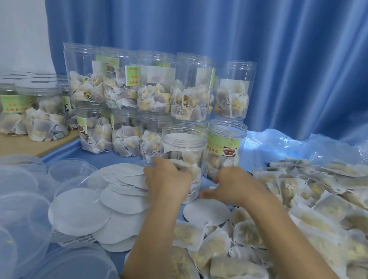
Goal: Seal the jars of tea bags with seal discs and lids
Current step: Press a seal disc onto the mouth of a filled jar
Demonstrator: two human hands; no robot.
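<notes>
I'm watching an open jar [182, 153] standing upright in front of the stacked jars [152, 85], tea bags inside. Left hand [166, 181] is curling its fingers round the jar's lower side, gripping it. Right hand [232, 186] is hanging just right of the jar, fingers loosely bent; can't tell whether they are pinching anything. One seal disc [207, 212] is lying beneath it; more discs [102, 203] and clear lids [7, 208] are sitting left.

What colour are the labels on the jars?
Light green labels with red lettering, clearest in the head view.
</notes>
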